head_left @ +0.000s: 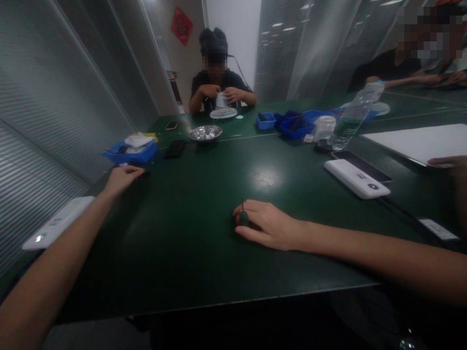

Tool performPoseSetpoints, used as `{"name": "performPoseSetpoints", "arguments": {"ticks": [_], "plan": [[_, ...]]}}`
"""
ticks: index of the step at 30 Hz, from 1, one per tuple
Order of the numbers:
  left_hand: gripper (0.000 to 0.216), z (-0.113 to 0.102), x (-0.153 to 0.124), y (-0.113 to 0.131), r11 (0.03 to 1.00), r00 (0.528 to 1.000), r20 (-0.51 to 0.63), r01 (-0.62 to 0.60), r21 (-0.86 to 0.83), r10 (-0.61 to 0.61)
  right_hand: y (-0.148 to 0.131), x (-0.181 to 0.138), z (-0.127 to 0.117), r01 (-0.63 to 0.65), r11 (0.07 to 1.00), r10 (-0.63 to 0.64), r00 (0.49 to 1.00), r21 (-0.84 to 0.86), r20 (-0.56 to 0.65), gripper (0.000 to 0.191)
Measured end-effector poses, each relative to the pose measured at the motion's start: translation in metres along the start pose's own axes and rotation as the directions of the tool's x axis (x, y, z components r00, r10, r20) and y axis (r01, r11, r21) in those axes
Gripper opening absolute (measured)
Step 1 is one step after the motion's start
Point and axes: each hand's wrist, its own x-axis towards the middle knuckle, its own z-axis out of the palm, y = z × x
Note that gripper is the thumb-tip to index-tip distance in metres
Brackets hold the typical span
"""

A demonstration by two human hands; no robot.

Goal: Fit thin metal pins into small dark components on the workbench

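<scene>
My right hand (268, 224) rests on the dark green table (204, 243), fingers curled round a small dark-handled screwdriver (243, 216) whose thin tip points up. My left hand (122, 178) reaches far left, fingers lying flat on the table over a small dark item I cannot make out, just below a blue tray (126, 154) holding white cloth.
A white power bank (355, 178) and a phone lie at right, another white device (58, 222) at left. A metal bowl (205, 132), two phones, blue bins (295, 127), a water bottle (350, 121) and a white sheet stand farther back. One person works opposite; others sit at right.
</scene>
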Motion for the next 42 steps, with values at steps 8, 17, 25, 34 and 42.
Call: {"name": "performPoseSetpoints", "arguments": {"ticks": [8,17,25,34,42], "plan": [[0.045,0.0,-0.004,0.005,0.915,0.989,0.085,-0.143,0.378,0.119,0.033,0.003,-0.016,-0.264,0.954,0.253,0.963,-0.141,-0.09,0.043],[0.049,0.003,-0.013,-0.016,0.879,0.953,0.041,-0.292,0.377,0.299,0.054,-0.002,-0.022,-0.328,0.895,0.289,0.943,-0.303,-0.166,0.02],[0.045,0.023,-0.028,0.08,0.869,0.869,0.023,-0.494,0.023,0.493,0.057,-0.001,-0.022,-0.258,0.92,0.22,0.963,-0.295,-0.155,0.021],[0.02,0.062,-0.112,0.237,0.694,0.707,0.154,-0.586,-0.418,0.69,0.046,-0.008,-0.016,-0.113,0.945,0.121,0.993,-0.307,0.006,0.031],[0.02,0.063,-0.113,0.236,0.716,0.724,0.191,-0.537,-0.446,0.662,0.039,-0.006,-0.017,-0.129,0.939,0.151,0.987,-0.319,0.045,0.044]]}}
